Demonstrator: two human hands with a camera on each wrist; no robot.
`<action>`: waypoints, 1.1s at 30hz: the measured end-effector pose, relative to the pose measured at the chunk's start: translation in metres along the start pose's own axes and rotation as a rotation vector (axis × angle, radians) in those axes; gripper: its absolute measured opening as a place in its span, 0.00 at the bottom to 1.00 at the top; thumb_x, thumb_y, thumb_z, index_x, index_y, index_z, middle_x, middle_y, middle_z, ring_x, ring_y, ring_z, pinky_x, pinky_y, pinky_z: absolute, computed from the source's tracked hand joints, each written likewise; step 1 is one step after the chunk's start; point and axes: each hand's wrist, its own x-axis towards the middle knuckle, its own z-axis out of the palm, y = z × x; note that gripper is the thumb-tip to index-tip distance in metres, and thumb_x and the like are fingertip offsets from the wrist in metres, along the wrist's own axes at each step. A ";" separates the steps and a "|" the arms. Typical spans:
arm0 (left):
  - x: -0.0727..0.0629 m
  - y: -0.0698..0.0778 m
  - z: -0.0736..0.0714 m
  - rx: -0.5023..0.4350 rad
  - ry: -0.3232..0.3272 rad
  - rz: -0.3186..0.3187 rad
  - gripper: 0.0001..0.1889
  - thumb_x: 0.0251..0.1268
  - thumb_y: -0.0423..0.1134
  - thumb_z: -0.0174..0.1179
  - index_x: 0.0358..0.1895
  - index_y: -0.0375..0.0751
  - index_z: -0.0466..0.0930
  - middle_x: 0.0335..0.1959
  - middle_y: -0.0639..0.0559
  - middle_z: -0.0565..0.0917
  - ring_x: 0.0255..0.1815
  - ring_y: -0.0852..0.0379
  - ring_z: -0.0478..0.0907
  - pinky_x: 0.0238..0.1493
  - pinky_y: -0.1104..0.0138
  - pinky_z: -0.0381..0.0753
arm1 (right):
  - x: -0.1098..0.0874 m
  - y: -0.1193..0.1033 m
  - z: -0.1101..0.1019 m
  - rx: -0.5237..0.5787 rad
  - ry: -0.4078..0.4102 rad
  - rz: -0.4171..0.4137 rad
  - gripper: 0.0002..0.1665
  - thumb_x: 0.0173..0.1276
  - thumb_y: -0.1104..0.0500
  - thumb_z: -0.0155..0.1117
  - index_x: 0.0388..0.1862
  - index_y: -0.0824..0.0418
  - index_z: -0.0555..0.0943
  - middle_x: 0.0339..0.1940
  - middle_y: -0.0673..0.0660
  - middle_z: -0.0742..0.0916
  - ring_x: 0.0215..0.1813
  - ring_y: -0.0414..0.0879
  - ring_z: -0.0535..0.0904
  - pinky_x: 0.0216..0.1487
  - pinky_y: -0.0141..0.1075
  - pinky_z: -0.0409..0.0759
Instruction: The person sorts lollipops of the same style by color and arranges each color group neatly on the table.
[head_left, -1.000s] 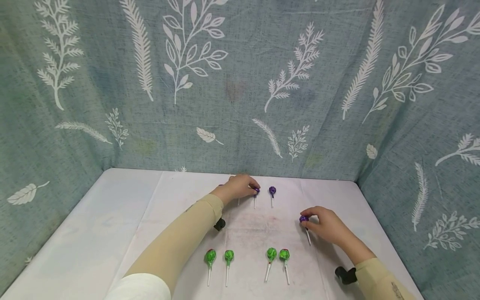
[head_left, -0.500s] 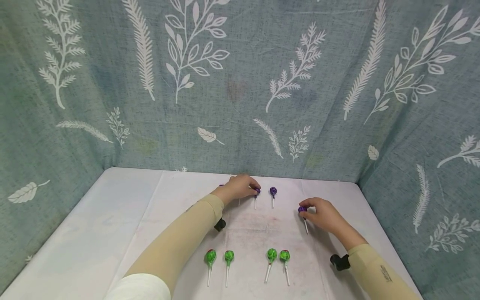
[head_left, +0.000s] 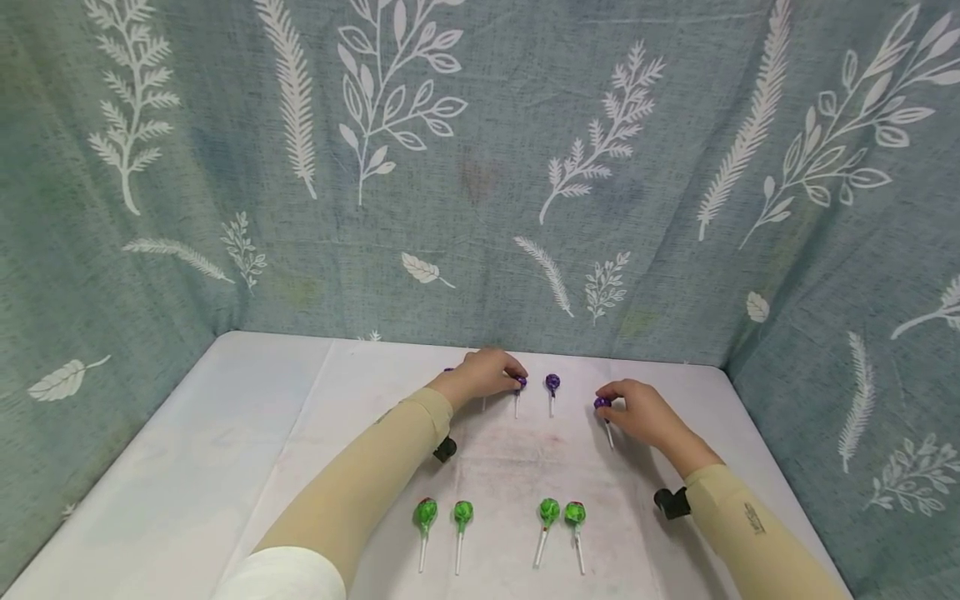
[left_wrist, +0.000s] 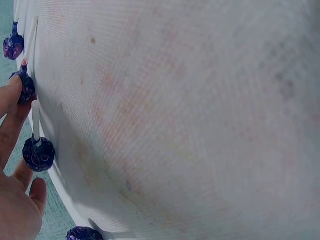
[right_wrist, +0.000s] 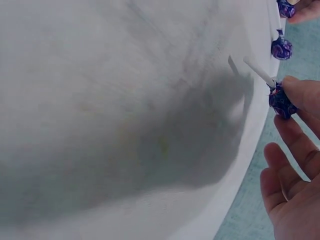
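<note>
Left hand (head_left: 486, 372) pinched round purple-wrapped white-stick lollipop (left_wrist: 27, 89) | right hand (head_left: 639, 409) pinched matching purple lollipop (right_wrist: 281, 102) — three o'clock from first

- Purple ball-shaped lollipops (right_wrist: 282, 102), film-wrapped: glossy and crinkled in both my wrist views.
- Green ball-shaped lollipops (head_left: 550, 511), film-wrapped: shiny, creased.
- White straight sticks (right_wrist: 259, 71): smooth, matt; plastic or paper, I cannot tell.
- White flat table covering (left_wrist: 175, 125): cloth-like, matt, finely textured.
- Grey-green leaf-printed cloth curtain (head_left: 480, 304): woven, matt.
- Beige tubular cloth sleeves (head_left: 375, 467): smooth, matt.
</note>
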 end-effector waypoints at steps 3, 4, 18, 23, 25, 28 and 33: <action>0.000 0.001 -0.001 -0.004 -0.002 0.005 0.14 0.70 0.47 0.63 0.56 0.60 0.85 0.52 0.64 0.84 0.59 0.53 0.76 0.60 0.45 0.65 | 0.006 -0.001 0.000 -0.010 -0.010 0.010 0.17 0.67 0.57 0.70 0.53 0.61 0.85 0.47 0.57 0.86 0.54 0.55 0.80 0.55 0.54 0.76; 0.000 0.001 -0.001 -0.005 -0.003 0.006 0.14 0.70 0.48 0.63 0.56 0.60 0.85 0.51 0.64 0.84 0.59 0.53 0.76 0.60 0.45 0.65 | 0.008 -0.001 -0.001 -0.011 -0.014 0.013 0.17 0.67 0.56 0.70 0.53 0.60 0.85 0.48 0.56 0.86 0.55 0.55 0.79 0.55 0.53 0.76; 0.001 -0.002 0.002 -0.023 -0.006 0.028 0.14 0.70 0.47 0.63 0.56 0.58 0.85 0.51 0.62 0.84 0.60 0.54 0.76 0.64 0.48 0.66 | 0.035 -0.011 0.000 -0.013 -0.012 0.001 0.16 0.69 0.57 0.68 0.53 0.61 0.84 0.47 0.57 0.86 0.52 0.53 0.80 0.50 0.49 0.78; 0.001 -0.003 0.002 -0.022 -0.002 0.024 0.14 0.70 0.47 0.63 0.56 0.58 0.85 0.51 0.63 0.84 0.59 0.55 0.77 0.64 0.49 0.67 | 0.045 -0.016 0.001 0.000 -0.003 0.055 0.17 0.70 0.55 0.67 0.54 0.61 0.84 0.48 0.58 0.86 0.50 0.52 0.80 0.48 0.47 0.79; 0.002 -0.004 0.002 -0.022 0.000 0.024 0.14 0.70 0.48 0.63 0.56 0.58 0.85 0.51 0.63 0.84 0.59 0.55 0.77 0.63 0.50 0.68 | 0.049 -0.017 0.003 0.006 -0.003 0.068 0.17 0.70 0.55 0.67 0.54 0.61 0.84 0.48 0.58 0.86 0.50 0.53 0.81 0.47 0.47 0.79; 0.002 -0.004 0.002 -0.021 0.003 0.025 0.14 0.69 0.48 0.63 0.56 0.59 0.85 0.51 0.64 0.84 0.58 0.56 0.77 0.63 0.51 0.68 | 0.053 -0.017 0.004 0.016 -0.004 0.079 0.18 0.70 0.55 0.67 0.54 0.62 0.84 0.48 0.59 0.86 0.50 0.53 0.81 0.46 0.46 0.79; 0.000 -0.002 0.001 -0.026 0.004 0.021 0.14 0.70 0.47 0.63 0.56 0.58 0.86 0.52 0.63 0.84 0.58 0.56 0.77 0.63 0.50 0.67 | 0.058 -0.016 0.008 0.007 0.009 0.068 0.17 0.69 0.55 0.67 0.53 0.62 0.84 0.46 0.58 0.86 0.49 0.53 0.81 0.48 0.47 0.78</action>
